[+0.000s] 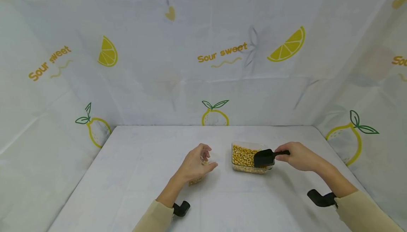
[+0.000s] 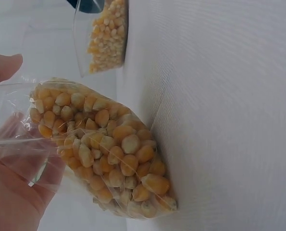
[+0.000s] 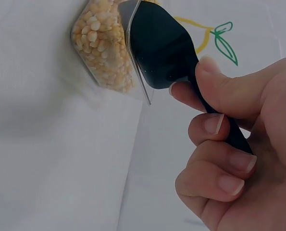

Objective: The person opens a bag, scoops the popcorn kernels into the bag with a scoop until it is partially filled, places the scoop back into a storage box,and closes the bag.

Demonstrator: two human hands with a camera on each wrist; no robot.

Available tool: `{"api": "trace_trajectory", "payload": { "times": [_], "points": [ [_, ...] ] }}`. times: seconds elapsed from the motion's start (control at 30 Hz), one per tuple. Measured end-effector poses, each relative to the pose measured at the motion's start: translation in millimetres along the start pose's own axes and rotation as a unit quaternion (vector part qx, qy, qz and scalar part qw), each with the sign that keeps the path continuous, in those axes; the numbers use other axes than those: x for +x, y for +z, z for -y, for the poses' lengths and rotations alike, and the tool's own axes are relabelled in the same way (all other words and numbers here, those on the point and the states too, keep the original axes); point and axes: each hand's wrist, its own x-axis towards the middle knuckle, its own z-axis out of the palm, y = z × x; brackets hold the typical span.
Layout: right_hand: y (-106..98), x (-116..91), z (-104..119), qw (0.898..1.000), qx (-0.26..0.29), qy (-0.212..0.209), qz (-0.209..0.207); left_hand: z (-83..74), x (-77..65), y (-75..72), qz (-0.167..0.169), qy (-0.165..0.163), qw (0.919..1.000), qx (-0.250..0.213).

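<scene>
My left hand [image 1: 194, 162] curves round the upper part of a clear plastic bag [image 2: 104, 149], thumb and fingers spread apart. Yellow corn kernels fill the bag's lower part, which sits at the tabletop. Most of the bag hides behind that hand in the head view. With curled fingers and thumb, my right hand [image 3: 229, 178] grips the handle of a black scoop [image 1: 264, 157]. The scoop's blade tilts down over the right side of a clear rectangular container [image 1: 251, 170], its front end among the corn kernels [image 1: 242, 155] inside.
A white cloth covers the table [image 1: 146, 157], and a lemon-printed curtain [image 1: 178, 94] hangs behind and at both sides. Black wrist-worn devices stick out below the left [image 1: 182, 209] and right forearms [image 1: 321, 198]. The container stands to the right of the bag.
</scene>
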Motion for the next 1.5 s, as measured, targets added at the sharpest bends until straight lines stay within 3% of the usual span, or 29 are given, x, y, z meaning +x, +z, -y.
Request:
{"api": "trace_trajectory", "payload": {
  "times": [0.67,1.5],
  "points": [
    [10,18,3,1.0,-0.017,0.011,0.008,1.7,0.4,-0.2,0.005,0.001,1.0,-0.007],
    [37,25,-11,0.999,0.041,0.002,-0.009,1.3,-1.0,2.1,-0.002,0.003,1.0,0.003]
  ]
}}
